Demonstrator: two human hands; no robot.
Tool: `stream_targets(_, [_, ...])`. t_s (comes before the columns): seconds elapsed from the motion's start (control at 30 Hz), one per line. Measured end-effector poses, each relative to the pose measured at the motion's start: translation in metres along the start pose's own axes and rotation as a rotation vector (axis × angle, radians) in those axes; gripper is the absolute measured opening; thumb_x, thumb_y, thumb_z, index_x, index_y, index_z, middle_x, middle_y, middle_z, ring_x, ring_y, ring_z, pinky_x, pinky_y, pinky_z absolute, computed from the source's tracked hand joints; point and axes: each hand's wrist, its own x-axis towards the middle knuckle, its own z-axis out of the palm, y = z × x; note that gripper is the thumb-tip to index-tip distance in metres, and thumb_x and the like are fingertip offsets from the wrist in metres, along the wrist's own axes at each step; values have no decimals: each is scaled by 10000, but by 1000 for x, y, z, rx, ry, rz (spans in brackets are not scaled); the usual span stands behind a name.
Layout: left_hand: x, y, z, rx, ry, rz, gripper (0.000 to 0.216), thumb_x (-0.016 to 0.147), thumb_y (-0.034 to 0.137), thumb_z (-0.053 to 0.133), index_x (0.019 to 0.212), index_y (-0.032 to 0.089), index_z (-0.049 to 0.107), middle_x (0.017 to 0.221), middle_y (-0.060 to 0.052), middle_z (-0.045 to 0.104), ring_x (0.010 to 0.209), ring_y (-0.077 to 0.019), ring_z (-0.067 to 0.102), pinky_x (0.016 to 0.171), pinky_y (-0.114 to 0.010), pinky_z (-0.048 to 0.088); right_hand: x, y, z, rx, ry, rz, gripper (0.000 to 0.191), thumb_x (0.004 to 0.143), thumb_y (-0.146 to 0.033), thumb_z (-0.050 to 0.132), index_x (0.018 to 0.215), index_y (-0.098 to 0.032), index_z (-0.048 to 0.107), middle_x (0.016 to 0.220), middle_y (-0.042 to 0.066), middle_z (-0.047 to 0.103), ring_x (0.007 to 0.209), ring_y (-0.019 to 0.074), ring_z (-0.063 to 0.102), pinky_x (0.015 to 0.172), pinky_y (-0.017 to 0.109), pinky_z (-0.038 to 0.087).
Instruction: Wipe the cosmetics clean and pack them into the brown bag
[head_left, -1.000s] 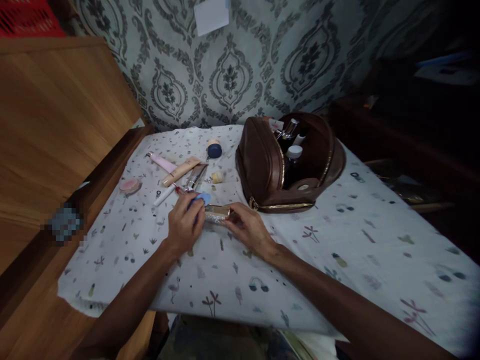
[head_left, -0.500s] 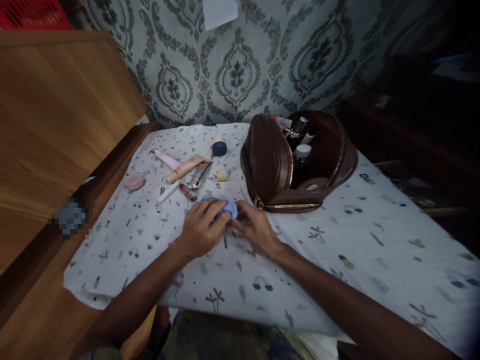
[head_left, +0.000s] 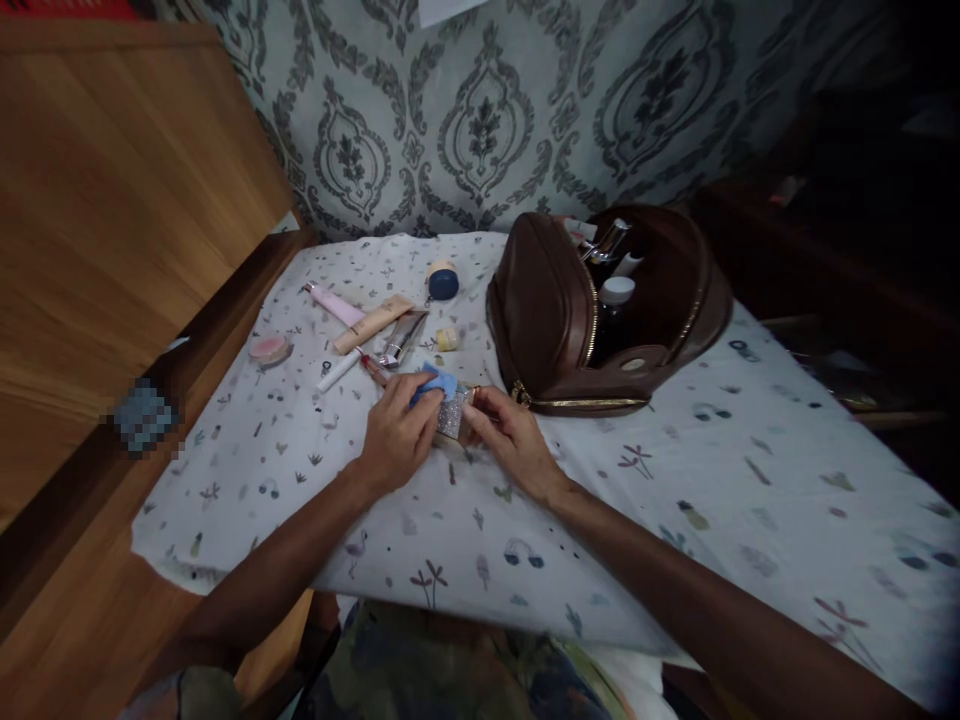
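Note:
My left hand (head_left: pixel 399 428) is closed on a blue cloth (head_left: pixel 439 382), pressing it against a small glittery silver box (head_left: pixel 452 414). My right hand (head_left: pixel 517 440) grips the box at its right side between thumb and fingers. Just beyond my left fingers lies a small tube with a reddish part (head_left: pixel 373 369). Near it are a white stick (head_left: pixel 339 370), a peach tube (head_left: pixel 373 324), a pink tube (head_left: pixel 335 304) and a silver-capped tube (head_left: pixel 403 338). A small yellow-labelled jar (head_left: pixel 447 339) sits past the cloth.
An open brown cosmetic bag (head_left: pixel 555 300) holding bottles stands right of my hands. A dark-blue and cream round container (head_left: pixel 442 281) sits at the back, and a pink compact (head_left: pixel 269 349) at left. A wooden panel (head_left: pixel 135 180) borders the cloth-covered table (head_left: pixel 285 520).
The blue cloth has shifted left and up off the glittery box, whose top now shows. My right hand holds the box's edge. The camera view has tilted slightly.

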Motion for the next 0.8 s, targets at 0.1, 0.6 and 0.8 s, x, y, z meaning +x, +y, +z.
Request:
stream_targets(0.1, [2,9,-1,-47,-22,13,196,953,137,439,1040,156,613,1108,-138,609,990,-227,550,867,-387,516,0,-1,-1,-27,9,-14,446,936,-627,440,866,-204,562,720,4,594,632,154,573,607,277,495])
stream_targets(0.6, [-27,-5,-18,-94,-362,311,152,935,119,472,908,161,616,1003,-91,648,914,-198,548,794,-320,517,5,8,-4,32,50,28,378,915,-545,517,1057,-202,582,766,8,624,605,147,580,573,283,519])
stream_targets(0.8, [-29,-21,-17,-136,-251,113,124,930,140,477,938,166,597,985,-101,626,887,-191,556,765,-313,508,3,9,-5,86,18,39,373,844,-533,642,991,-200,563,847,20,641,679,141,590,581,260,520])
